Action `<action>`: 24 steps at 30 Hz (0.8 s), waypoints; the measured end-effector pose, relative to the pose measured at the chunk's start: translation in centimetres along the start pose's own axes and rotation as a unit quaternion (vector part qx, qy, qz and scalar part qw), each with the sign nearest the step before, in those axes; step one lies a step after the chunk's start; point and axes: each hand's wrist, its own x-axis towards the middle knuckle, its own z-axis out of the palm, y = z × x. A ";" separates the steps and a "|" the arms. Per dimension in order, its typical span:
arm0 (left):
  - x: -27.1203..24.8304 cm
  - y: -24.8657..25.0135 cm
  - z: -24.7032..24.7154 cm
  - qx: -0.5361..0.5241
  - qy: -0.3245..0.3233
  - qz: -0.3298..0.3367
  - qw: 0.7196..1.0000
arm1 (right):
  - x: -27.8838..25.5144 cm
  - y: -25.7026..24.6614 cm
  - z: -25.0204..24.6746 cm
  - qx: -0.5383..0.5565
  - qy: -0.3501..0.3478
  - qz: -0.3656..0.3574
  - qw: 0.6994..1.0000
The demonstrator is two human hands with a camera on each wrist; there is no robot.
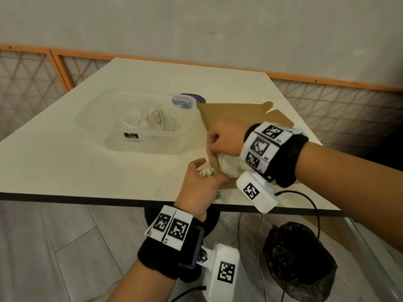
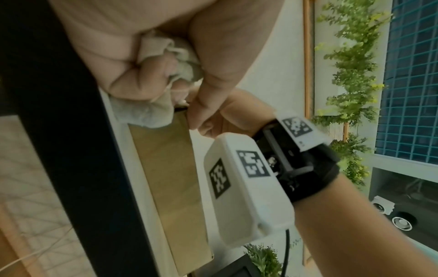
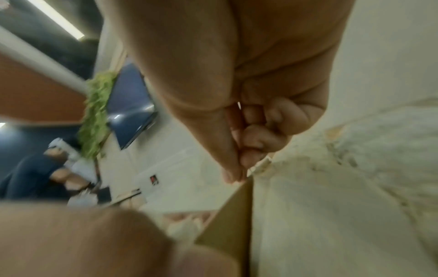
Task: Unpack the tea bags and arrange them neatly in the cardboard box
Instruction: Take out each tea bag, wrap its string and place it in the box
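Cardboard box [image 1: 237, 118] on the counter [image 1: 65, 166]: left hand [image 1: 200, 186] clutches crumpled tea bags [image 1: 206, 171]; right hand [image 1: 224, 138] pinches another; labels unreadable.

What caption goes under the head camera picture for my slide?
Left hand grips crumpled tea bags while right hand works at the cardboard box.

Soft even indoor light; wide-angle edge warp; right wrist view blurred.

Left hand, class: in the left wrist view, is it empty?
No: the left hand has its fingers curled round a crumpled whitish tea bag, close by the edge of the cardboard box.
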 end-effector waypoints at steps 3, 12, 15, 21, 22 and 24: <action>0.1 0.0 0.0 -0.014 0.004 -0.005 1.000 | 0.0 1.8 -0.4 0.027 0.031 0.040 0.998; 0.6 0.8 -0.1 -0.049 0.030 -0.005 0.998 | -3.2 4.6 -1.4 0.091 0.128 0.028 0.987; 0.6 0.9 0.0 -0.044 0.033 -0.007 0.998 | -4.2 5.0 0.1 0.084 0.079 0.002 0.993; 0.6 0.9 0.1 -0.034 0.039 0.001 0.999 | -3.1 3.8 2.2 0.011 0.054 -0.047 0.997; 0.6 0.9 0.1 -0.033 0.037 0.004 0.999 | -2.9 3.8 2.3 -0.007 0.041 -0.041 0.998; 0.5 0.9 0.0 -0.024 0.030 0.011 0.999 | -2.7 3.9 2.5 -0.017 0.013 -0.021 1.000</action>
